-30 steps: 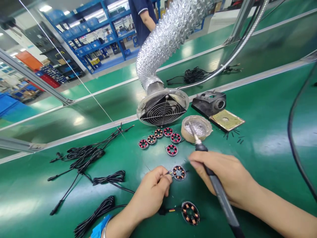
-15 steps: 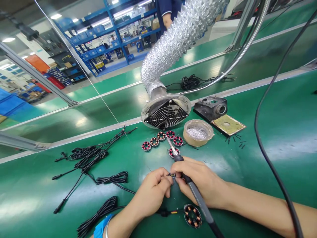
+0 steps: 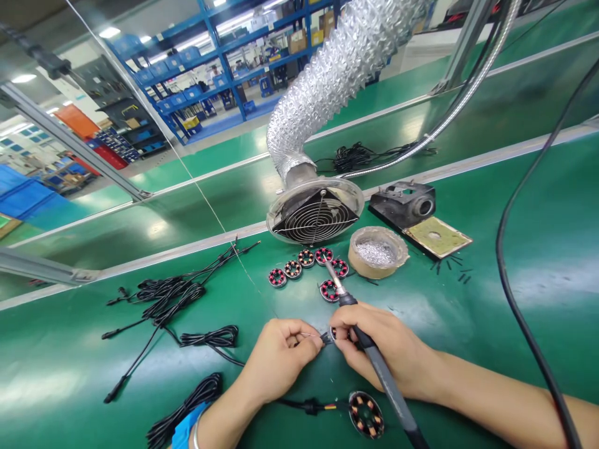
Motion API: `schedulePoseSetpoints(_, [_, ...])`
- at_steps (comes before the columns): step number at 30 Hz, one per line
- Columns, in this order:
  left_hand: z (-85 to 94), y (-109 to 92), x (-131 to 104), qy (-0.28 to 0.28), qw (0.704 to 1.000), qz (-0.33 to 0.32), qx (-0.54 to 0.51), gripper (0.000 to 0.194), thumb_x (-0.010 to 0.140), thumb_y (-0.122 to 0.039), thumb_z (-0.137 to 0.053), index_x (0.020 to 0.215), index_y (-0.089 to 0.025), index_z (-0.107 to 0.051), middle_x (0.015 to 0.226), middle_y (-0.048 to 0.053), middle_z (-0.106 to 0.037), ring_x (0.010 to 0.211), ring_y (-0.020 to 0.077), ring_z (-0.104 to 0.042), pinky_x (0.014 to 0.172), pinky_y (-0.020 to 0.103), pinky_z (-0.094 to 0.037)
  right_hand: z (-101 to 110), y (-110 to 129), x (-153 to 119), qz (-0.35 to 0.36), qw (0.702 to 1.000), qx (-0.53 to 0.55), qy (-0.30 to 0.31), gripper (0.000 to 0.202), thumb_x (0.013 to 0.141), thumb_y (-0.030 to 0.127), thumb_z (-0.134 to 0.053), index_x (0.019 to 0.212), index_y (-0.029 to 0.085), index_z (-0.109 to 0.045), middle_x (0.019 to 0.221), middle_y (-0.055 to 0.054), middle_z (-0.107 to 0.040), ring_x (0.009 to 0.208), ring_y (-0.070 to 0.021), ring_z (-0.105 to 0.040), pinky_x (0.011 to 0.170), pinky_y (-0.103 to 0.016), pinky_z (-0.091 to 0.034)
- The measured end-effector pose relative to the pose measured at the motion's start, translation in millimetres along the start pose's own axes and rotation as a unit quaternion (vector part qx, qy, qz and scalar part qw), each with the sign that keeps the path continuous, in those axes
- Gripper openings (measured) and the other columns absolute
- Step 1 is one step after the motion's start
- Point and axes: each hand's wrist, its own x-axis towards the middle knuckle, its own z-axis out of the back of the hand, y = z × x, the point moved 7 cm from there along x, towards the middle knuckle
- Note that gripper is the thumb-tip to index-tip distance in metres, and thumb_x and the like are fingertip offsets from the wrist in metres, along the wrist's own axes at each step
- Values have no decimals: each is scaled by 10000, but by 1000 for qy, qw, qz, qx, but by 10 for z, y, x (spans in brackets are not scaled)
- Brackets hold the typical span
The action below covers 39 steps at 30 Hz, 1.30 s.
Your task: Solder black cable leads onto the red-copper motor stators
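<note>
My right hand [image 3: 390, 349] is closed around a soldering iron [image 3: 381, 374], its metal tip pointing up and away. Its fingertips also pinch a small ring-shaped motor stator [image 3: 333, 333], mostly hidden. Close beside it, my left hand [image 3: 283, 358] is closed, with a thin solder wire [image 3: 309, 335] showing at its fingers. Dark cable ends [image 3: 325, 338] lie between its fingertips and the stator. Below the hands is a larger stator [image 3: 366, 415] with copper windings, joined by coloured leads to a black cable [image 3: 311, 406].
Several small stators [image 3: 292, 269] lie beneath the round fume extractor [image 3: 316, 215]. A tub of solder scraps [image 3: 377, 252] stands right of them, near an iron stand [image 3: 407, 202] with a yellow sponge [image 3: 435, 237]. Coiled black cables [image 3: 173, 299] lie left. The iron's cord [image 3: 508, 274] hangs at right.
My left fingers have shifted and the thin solder wire now shows at them. The stator in my right fingers is slightly more visible. A person behind the duct has gone out of view.
</note>
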Motion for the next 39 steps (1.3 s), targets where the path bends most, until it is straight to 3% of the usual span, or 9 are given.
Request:
schedulePoseSetpoints(14, [-39, -100, -145, -72, 981, -99, 148, 216, 867, -297, -533, 797, -161, -685, 750, 42, -663, 690, 176, -570, 651, 267, -410, -112, 33, 36, 20, 999, -35, 4, 203, 917, 61, -409, 1015, 197, -522, 813, -25, -632, 694, -161, -550, 624, -254, -488])
schedulePoseSetpoints(18, [-199, -207, -277, -38, 965, -153, 208, 302, 959, -250, -375, 850, -176, -646, 804, 56, -680, 740, 186, -618, 696, 273, -435, -133, 68, 2, 23, 993, -110, -20, 172, 950, 100, -387, 989, 195, -524, 742, -25, -596, 641, -170, -525, 561, -255, -473])
schedulePoseSetpoints(21, [-199, -356, -333, -7, 936, -178, 303, 341, 976, -227, -324, 825, -188, -627, 792, 50, -689, 713, 190, -622, 668, 278, -427, -101, 86, 11, 49, 989, -133, -29, 207, 928, 74, -401, 1052, 188, -520, 767, -34, -606, 647, -169, -533, 566, -258, -487])
schedulePoseSetpoints(24, [87, -505, -401, -15, 894, -145, 424, 336, 977, -247, -348, 871, -214, -665, 786, 33, -713, 712, 206, -646, 667, 289, -432, -72, 79, 20, 67, 983, -170, -16, 233, 908, 87, -433, 1101, 184, -518, 813, -57, -631, 697, -191, -563, 616, -296, -517])
schedulePoseSetpoints(28, [769, -624, -669, -84, 845, -87, 521, 337, 952, -263, -385, 1082, -230, -694, 970, 54, -751, 894, 262, -688, 777, 345, -471, -62, 56, -8, 39, 986, -155, 47, 182, 934, 161, -455, 1102, 195, -515, 815, -48, -652, 679, -186, -595, 595, -285, -527])
schedulePoseSetpoints(30, [1047, -494, -808, -64, 830, -36, 553, 374, 879, -320, -527, 1215, -220, -660, 1004, 71, -750, 934, 303, -687, 803, 378, -486, -60, 91, -34, 32, 988, -112, 103, 166, 946, 182, -453, 1096, 218, -515, 811, -27, -657, 661, -162, -619, 569, -245, -524])
schedulePoseSetpoints(34, [1436, -45, -972, -33, 811, 67, 581, 859, 678, -379, -766, 1446, -142, -465, 1265, 153, -662, 1138, 375, -615, 921, 418, -477, 102, 169, -86, -18, 986, -79, 142, 153, 959, 191, -438, 1089, 249, -495, 751, 25, -653, 551, -118, -614, 508, -202, -500])
schedulePoseSetpoints(36, [1525, 128, -1004, -35, 808, 87, 581, 924, 662, -335, -775, 1487, -154, -401, 1343, 155, -615, 1206, 371, -578, 950, 410, -468, 184, 228, -145, -39, 985, -100, 137, 170, 939, 197, -449, 1099, 247, -482, 770, 17, -676, 568, -128, -642, 519, -209, -520])
schedulePoseSetpoints(39, [1560, 268, -1038, -43, 814, 86, 573, 859, 664, -271, -752, 1460, -212, -432, 1310, 121, -643, 1177, 351, -603, 907, 385, -483, 161, 382, -274, -23, 976, -178, 125, 349, 876, 310, -531, 1197, 191, -459, 997, -100, -725, 813, -220, -724, 662, -293, -603])
